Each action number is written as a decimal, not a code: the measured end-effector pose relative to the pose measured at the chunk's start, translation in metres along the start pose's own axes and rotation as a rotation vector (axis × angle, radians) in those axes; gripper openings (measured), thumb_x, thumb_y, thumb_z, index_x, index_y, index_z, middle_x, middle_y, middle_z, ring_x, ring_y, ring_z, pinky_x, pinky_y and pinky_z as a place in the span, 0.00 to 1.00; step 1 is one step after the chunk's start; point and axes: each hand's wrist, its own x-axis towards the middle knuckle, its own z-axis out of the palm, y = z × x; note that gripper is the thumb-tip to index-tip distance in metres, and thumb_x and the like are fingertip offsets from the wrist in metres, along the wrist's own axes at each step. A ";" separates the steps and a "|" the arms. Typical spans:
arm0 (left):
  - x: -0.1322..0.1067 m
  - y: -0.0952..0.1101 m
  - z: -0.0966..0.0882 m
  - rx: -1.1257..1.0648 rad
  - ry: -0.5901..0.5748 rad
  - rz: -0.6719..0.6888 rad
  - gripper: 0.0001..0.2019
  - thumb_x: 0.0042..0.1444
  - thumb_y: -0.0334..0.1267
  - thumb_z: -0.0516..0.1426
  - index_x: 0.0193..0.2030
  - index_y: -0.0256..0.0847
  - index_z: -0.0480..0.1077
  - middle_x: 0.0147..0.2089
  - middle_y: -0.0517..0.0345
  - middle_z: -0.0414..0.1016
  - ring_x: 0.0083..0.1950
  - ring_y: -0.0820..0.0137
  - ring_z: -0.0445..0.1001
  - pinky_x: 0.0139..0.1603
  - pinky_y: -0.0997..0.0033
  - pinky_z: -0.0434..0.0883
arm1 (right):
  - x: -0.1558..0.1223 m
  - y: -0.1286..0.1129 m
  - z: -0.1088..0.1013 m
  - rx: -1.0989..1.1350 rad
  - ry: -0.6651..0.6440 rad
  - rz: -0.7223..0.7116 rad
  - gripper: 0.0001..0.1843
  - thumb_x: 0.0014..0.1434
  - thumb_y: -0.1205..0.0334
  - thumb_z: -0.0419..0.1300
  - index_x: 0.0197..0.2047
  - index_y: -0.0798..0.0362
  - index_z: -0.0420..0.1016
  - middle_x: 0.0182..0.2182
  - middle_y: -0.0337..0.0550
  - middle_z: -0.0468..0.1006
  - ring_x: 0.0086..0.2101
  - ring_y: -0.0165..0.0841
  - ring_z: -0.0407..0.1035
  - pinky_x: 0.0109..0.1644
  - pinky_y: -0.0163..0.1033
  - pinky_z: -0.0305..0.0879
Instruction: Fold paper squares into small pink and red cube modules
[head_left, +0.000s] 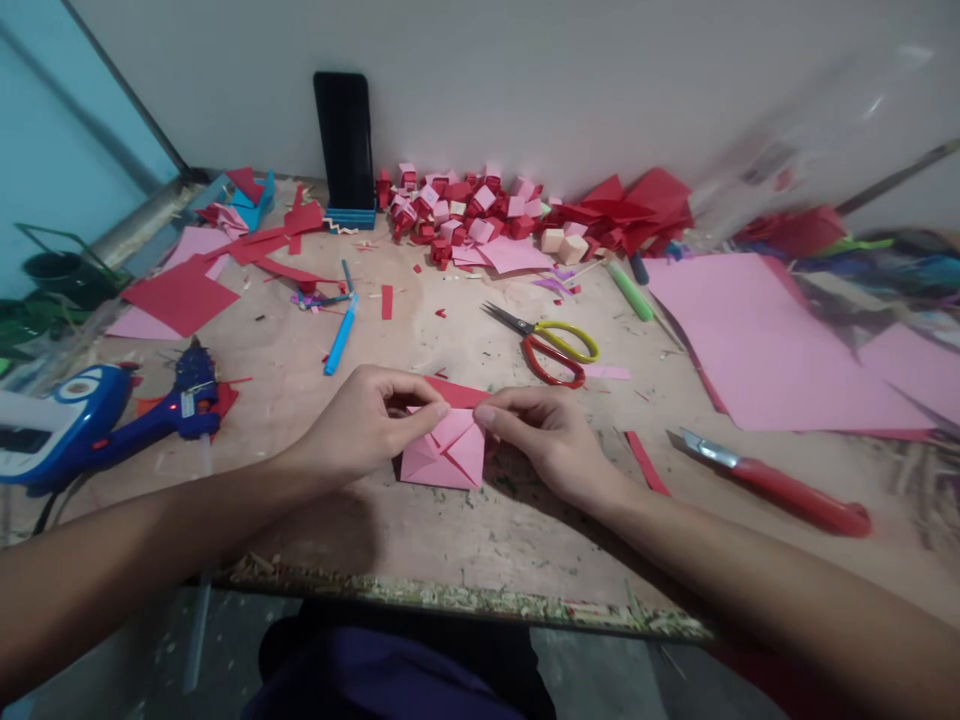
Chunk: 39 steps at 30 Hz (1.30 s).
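A folded pink and red paper piece (pixel 447 452) lies on the wooden table (pixel 450 540) near its front edge. My left hand (pixel 367 420) pinches its upper left corner with thumb and fingers. My right hand (pixel 544 432) presses the upper right corner with its fingertips. Both hands meet over the fold. The far red flap shows just behind the fingers.
Yellow-and-red scissors (pixel 551 345) lie behind the hands. A red utility knife (pixel 780 487) is at the right, pink sheets (pixel 757 340) beyond it. A blue glue gun (pixel 105 420) sits left, with a blue pen (pixel 341 335). Several folded paper cubes (pixel 472 215) and a black phone (pixel 345 140) stand by the wall.
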 end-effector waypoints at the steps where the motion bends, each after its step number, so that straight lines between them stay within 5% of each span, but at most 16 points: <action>1: 0.000 0.000 0.000 0.003 -0.003 -0.005 0.07 0.58 0.35 0.61 0.32 0.36 0.80 0.33 0.55 0.83 0.34 0.69 0.78 0.34 0.74 0.74 | 0.000 0.000 0.000 0.010 0.000 0.007 0.15 0.59 0.54 0.67 0.27 0.55 0.80 0.22 0.40 0.75 0.24 0.29 0.65 0.27 0.36 0.60; 9: 0.001 0.001 -0.003 -0.057 0.087 0.013 0.08 0.59 0.38 0.61 0.34 0.36 0.80 0.35 0.55 0.83 0.36 0.68 0.78 0.37 0.72 0.75 | 0.001 -0.001 -0.003 0.097 -0.082 -0.021 0.16 0.60 0.53 0.67 0.26 0.54 0.79 0.22 0.38 0.72 0.24 0.29 0.63 0.28 0.36 0.60; 14: 0.000 0.002 -0.001 -0.053 0.020 0.013 0.07 0.59 0.35 0.60 0.34 0.36 0.79 0.35 0.55 0.82 0.36 0.68 0.78 0.38 0.72 0.75 | 0.000 -0.001 -0.003 -0.006 -0.092 0.031 0.17 0.59 0.52 0.67 0.25 0.56 0.78 0.20 0.37 0.69 0.22 0.27 0.59 0.24 0.35 0.54; 19: 0.001 0.002 0.001 -0.023 -0.049 0.010 0.09 0.60 0.38 0.60 0.34 0.36 0.79 0.35 0.55 0.82 0.35 0.69 0.77 0.36 0.72 0.73 | 0.001 0.001 -0.001 -0.083 -0.086 -0.002 0.17 0.59 0.52 0.67 0.26 0.56 0.80 0.23 0.41 0.74 0.24 0.29 0.63 0.28 0.36 0.60; 39: 0.002 0.003 0.004 -0.029 -0.048 0.015 0.08 0.58 0.36 0.60 0.31 0.36 0.79 0.31 0.55 0.81 0.32 0.70 0.76 0.32 0.72 0.72 | 0.002 0.002 0.001 -0.121 -0.102 -0.024 0.16 0.57 0.52 0.69 0.25 0.56 0.81 0.19 0.38 0.71 0.21 0.27 0.59 0.24 0.35 0.55</action>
